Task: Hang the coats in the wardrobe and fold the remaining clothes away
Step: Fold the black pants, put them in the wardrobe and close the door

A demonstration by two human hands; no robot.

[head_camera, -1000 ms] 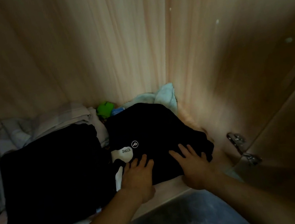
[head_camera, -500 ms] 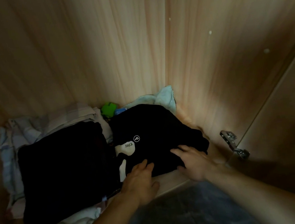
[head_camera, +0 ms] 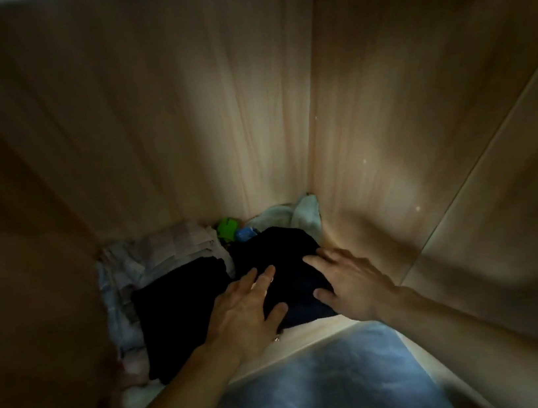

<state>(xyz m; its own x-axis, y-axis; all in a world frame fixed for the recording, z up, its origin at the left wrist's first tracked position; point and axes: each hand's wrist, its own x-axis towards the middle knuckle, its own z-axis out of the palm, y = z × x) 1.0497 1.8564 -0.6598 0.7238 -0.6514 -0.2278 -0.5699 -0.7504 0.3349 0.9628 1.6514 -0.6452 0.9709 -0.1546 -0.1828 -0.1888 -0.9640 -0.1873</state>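
Two bare forearms are entering from the lower edge of the frame, one at lower left, one at lower right; no sleeve is covering either as far as the frame shows. Left hand (head_camera: 241, 315) and right hand (head_camera: 351, 282) are showing bare, without gloves, watch or wristband. Lighting is dim; finer detail is not resolving. At bottom centre, blue-grey fabric (head_camera: 321, 390) is showing, possibly the wearer's clothing; cannot tell.

Home bedroom: wooden wardrobe (head_camera: 246, 103) interior, folded clothes (head_camera: 178, 306) stacked on shelf.
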